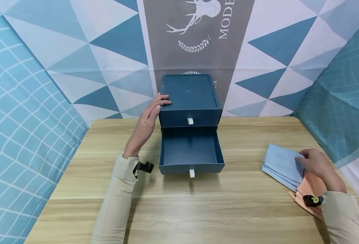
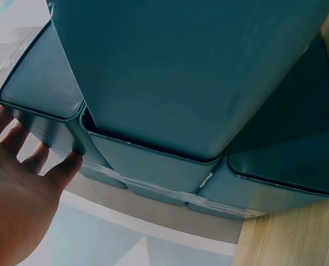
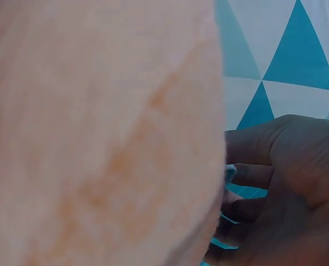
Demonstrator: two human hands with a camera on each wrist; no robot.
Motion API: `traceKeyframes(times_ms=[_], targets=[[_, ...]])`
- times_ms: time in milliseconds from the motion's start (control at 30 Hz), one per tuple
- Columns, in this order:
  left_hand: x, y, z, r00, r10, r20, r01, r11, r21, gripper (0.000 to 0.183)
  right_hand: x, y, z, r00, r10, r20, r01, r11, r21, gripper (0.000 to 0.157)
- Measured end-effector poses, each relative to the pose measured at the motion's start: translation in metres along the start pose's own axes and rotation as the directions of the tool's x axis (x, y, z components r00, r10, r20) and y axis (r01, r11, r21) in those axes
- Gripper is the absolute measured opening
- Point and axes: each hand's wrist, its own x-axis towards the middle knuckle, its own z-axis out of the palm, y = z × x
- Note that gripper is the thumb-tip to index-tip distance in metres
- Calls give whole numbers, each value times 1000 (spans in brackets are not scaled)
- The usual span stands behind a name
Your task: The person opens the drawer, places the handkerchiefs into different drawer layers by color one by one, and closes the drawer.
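A dark blue drawer cabinet stands at the back of the table. Its open drawer juts forward below a closed top drawer; nothing lies inside. My left hand rests against the cabinet's upper left side, fingers over the top edge. The left wrist view shows that hand beside the tiers, with the middle drawer pulled out. At the right, my right hand pinches the edge of a folded light blue cloth. An orange cloth lies partly under it and fills much of the right wrist view.
The wooden table runs along to a patterned cloth backdrop behind the cabinet. Blue fabric sides hang at the left and right. A white pull tab sticks out from the open drawer's front.
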Motion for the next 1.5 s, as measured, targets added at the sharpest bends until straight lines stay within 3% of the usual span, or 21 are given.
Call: traceKeyframes(times_ms=[233,400,600,800,900,1067,1500], targets=[[1,1,5,1000,0,6,0,1000,-23,39,-2,0,-5,999,40,-1,-40,999,16,43],[1,2,5,1000,-6,9,6,1000,-23,39,0,-9,-2,995,7,-100,-1,998,63,43],[0,2,1,1000,-21,-2,21,1000,-4,39,6,-27,0,972,-62,-226,97,984,147,43],[0,3,-2,1000,-21,-8,21,1000,1,39,8,-39,0,994,-13,-111,51,937,345,62],[0,3,-2,1000,-20,-9,20,1000,1,39,9,-40,2,997,10,-80,23,919,394,58],[-1,4,-1,1000,-29,-8,29,1000,3,39,8,-40,4,993,16,-120,31,924,382,47],[0,2,-1,1000,-23,3,23,1000,4,39,-1,-53,1,975,-38,-220,101,953,285,39]])
